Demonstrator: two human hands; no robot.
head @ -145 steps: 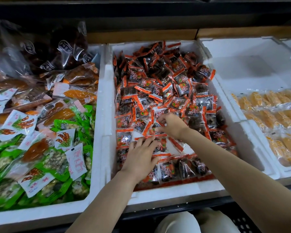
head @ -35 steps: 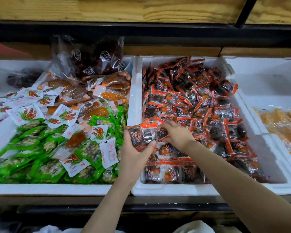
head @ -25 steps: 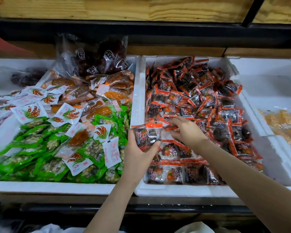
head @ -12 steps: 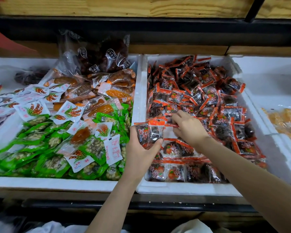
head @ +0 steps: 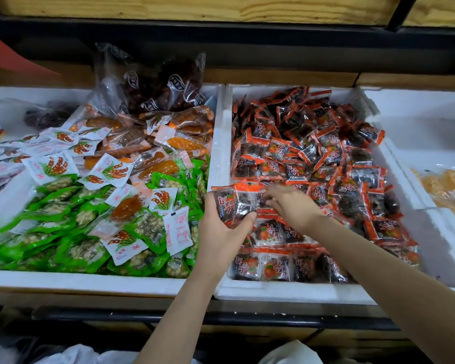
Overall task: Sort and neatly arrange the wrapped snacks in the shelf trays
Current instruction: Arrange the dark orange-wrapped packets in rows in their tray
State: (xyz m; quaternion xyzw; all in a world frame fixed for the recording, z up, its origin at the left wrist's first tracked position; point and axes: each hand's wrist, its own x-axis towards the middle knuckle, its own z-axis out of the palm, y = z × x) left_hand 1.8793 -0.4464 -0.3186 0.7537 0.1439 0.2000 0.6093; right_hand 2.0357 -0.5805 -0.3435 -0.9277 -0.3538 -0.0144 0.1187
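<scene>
A white foam tray (head: 286, 291) in the middle holds a heap of small red-and-black snack packets (head: 315, 153). A neat row of them (head: 276, 264) lies along its front edge. My left hand (head: 222, 233) grips a small stack of these packets (head: 234, 202) upright above the tray's front left corner. My right hand (head: 290, 206) reaches in from the right, its blurred fingers touching a packet right beside the held stack. Whether it pinches that packet is unclear.
The left foam tray (head: 90, 281) is full of mixed green, white and orange packets (head: 90, 206), with a clear bag of dark fruit (head: 163, 85) at the back. A right tray (head: 415, 122) holds yellow snacks (head: 449, 190). A wooden shelf board (head: 221, 7) hangs overhead.
My right hand has moved left from the heap to the stack in my left hand. The left hand has kept its grip and barely moved.
</scene>
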